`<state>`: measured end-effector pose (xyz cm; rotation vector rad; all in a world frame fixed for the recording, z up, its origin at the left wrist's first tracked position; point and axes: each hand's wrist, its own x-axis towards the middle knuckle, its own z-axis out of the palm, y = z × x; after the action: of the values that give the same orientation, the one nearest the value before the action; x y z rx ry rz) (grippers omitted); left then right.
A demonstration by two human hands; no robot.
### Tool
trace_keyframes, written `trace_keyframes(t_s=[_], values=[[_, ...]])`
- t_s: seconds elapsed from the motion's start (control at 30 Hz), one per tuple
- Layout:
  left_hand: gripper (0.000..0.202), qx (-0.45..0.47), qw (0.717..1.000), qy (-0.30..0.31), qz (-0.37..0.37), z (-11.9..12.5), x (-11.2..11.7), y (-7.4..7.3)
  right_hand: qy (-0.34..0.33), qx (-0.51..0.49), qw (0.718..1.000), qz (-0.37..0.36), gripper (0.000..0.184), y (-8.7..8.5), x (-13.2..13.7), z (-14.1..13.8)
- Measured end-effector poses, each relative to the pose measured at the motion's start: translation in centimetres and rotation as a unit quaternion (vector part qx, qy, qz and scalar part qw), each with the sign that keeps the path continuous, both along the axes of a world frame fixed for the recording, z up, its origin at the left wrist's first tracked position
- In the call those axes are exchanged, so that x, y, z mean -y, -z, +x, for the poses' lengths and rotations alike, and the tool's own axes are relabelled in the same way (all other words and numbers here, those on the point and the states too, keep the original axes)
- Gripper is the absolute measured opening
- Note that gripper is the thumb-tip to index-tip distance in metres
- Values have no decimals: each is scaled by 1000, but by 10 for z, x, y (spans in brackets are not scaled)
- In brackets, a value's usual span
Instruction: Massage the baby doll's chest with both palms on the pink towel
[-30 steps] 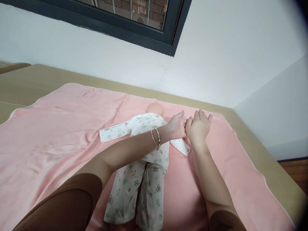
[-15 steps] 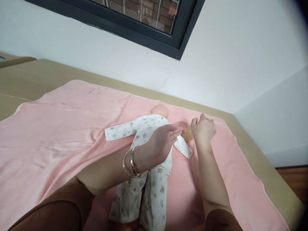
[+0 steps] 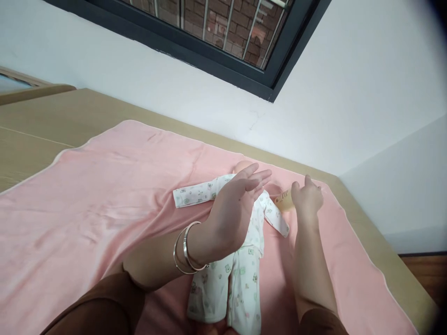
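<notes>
A baby doll (image 3: 246, 272) in a white printed top and trousers lies on a pink blanket (image 3: 139, 172), its head (image 3: 241, 166) mostly behind my fingers. Above the doll's chest is my left hand (image 3: 233, 214), open and cupped slightly, fingers stretched toward the right. Two bangles (image 3: 186, 249) circle that wrist. My right hand (image 3: 308, 200) is closed around a small yellowish bottle (image 3: 285, 201) with printing on it, held tilted beside the doll's sleeve (image 3: 276, 216). The bottle's far end is blurred, and the hand covers its other end.
The blanket covers much of a wooden surface (image 3: 104, 111) set against a white wall (image 3: 223, 111). A dark window frame (image 3: 272, 88) is at the top. At the far left stands a raised wooden edge (image 3: 42, 93).
The view has shifted, so the scene sits farther right. My left hand's fingers have spread and lifted, farther from the bottle. My right hand still grips the bottle, with its index finger more extended.
</notes>
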<state>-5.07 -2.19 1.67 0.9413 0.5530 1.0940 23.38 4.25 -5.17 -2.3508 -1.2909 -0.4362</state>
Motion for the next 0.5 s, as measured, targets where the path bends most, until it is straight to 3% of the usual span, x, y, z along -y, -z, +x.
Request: trace_keyframes(t_s=[0.13,0.2,0.27,0.37,0.5], values=[[65,89,995,17,-44,-9,3,-4,-70,-176,981,35,78,-14,20,-6],[67,147,983,38,-104,-7,3,-3,-107,-228,962,106,75,-22,40,-22],[64,165,971,73,-155,-1,4,0,-191,-243,941,138,66,-27,64,-47],[57,138,961,133,-202,10,5,6,-347,-145,912,162,59,-28,96,-88],[60,111,941,274,-162,17,10,5,-475,15,871,129,67,-19,117,-125]])
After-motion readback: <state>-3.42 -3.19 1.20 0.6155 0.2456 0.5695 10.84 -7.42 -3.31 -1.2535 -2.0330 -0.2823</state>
